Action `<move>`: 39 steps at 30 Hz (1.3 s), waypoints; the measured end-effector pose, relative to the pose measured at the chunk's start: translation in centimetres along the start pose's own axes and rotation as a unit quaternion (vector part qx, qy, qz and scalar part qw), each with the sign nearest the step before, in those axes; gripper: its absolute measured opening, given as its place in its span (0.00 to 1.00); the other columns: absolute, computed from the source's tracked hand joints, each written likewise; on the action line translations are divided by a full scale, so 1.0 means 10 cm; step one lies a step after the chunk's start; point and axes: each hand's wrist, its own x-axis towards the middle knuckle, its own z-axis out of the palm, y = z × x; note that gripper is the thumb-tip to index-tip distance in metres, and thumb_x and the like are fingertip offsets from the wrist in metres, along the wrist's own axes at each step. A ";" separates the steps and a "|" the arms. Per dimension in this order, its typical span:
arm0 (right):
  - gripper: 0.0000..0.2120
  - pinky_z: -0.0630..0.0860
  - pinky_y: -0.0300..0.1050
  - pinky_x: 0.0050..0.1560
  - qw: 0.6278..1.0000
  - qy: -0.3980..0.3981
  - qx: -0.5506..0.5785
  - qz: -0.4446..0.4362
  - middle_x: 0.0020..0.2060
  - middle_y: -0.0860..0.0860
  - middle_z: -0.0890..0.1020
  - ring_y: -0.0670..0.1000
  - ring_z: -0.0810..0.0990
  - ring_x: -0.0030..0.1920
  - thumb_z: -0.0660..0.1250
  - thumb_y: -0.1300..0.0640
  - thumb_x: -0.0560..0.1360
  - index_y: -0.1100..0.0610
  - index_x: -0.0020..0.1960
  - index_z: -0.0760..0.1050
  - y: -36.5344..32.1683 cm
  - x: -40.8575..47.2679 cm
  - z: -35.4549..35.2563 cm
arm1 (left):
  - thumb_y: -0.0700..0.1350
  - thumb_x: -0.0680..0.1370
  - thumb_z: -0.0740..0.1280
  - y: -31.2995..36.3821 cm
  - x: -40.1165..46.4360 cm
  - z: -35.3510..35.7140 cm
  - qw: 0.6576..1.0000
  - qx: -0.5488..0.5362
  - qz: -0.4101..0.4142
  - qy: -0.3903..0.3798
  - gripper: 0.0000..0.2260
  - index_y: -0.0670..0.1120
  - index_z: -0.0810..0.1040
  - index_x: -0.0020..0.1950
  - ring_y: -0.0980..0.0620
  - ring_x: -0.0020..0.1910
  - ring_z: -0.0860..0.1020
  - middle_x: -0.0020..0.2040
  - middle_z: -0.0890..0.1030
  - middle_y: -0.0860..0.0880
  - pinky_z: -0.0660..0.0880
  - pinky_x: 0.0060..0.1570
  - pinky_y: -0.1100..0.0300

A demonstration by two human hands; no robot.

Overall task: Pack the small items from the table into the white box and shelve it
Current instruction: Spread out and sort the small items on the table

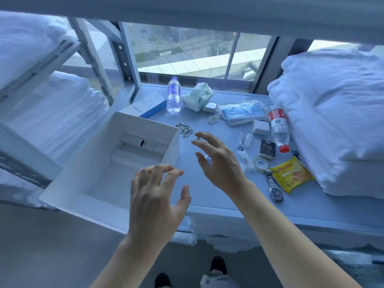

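both hands are up over the table (pixel 207 196) and hold nothing. the left hand (pixel 153 196) has its fingers spread and a bit bent, right by the near wall of the white box (pixel 172 146). the right hand (pixel 218 163) has its fingers out straight and loose, over the table just right of the box

the white box sits just past the left fingertips, on the left side of the table, with its top open. it looks like thin card, so i think it is light but would bend if squeezed. best to hold it by two side walls or from under

the small things are all still on the table. just past the right fingertips lies a little heap of shiny metal bits (pixel 185 129). they look hard, tiny and easy to drop, so scoop them up together. i cannot count them

right of the right fingers are one black little box (pixel 267 148), one roll of clear tape (pixel 259 163), one yellow snack pack (pixel 291 175) that looks soft and crinkly, and one watch (pixel 275 189), hard and a bit heavy. farther off i count two water bottles, one standing (pixel 173 96) and one lying down (pixel 278 127). they look smooth and could roll. there is also one pack of blue masks (pixel 243 115), soft and floppy
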 end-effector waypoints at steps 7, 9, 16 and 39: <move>0.17 0.76 0.50 0.62 0.999 -0.011 -0.005 0.050 0.72 0.49 0.76 0.53 0.75 0.70 0.69 0.59 0.79 0.55 0.68 0.78 0.50 -0.32 -0.34 | 0.51 0.76 0.70 0.41 0.18 0.46 0.999 -0.014 0.022 -0.031 0.16 0.46 0.81 0.61 0.42 0.63 0.75 0.62 0.77 0.47 0.71 0.65 0.46; 0.17 0.75 0.51 0.65 0.998 -0.013 -0.010 0.062 0.72 0.50 0.75 0.54 0.75 0.70 0.69 0.59 0.79 0.56 0.68 0.78 0.67 -0.43 -0.44 | 0.52 0.76 0.70 0.49 0.24 0.63 0.998 -0.017 0.026 -0.048 0.18 0.46 0.80 0.63 0.41 0.64 0.75 0.64 0.76 0.46 0.70 0.66 0.46; 0.17 0.72 0.52 0.71 0.995 0.003 -0.026 0.097 0.71 0.52 0.76 0.53 0.74 0.72 0.69 0.58 0.79 0.58 0.68 0.78 1.26 -0.74 -0.70 | 0.54 0.74 0.71 0.67 0.40 1.25 0.995 -0.035 0.013 -0.094 0.25 0.45 0.77 0.67 0.42 0.66 0.73 0.66 0.75 0.46 0.71 0.64 0.43; 0.35 0.59 0.61 0.78 0.964 -0.042 -0.116 0.238 0.83 0.50 0.53 0.56 0.57 0.81 0.53 0.31 0.79 0.48 0.81 0.63 2.14 -1.20 -0.67 | 0.76 0.72 0.57 0.93 0.44 2.52 0.973 0.010 -0.009 -0.231 0.39 0.62 0.60 0.80 0.41 0.81 0.55 0.80 0.61 0.48 0.53 0.77 0.35</move>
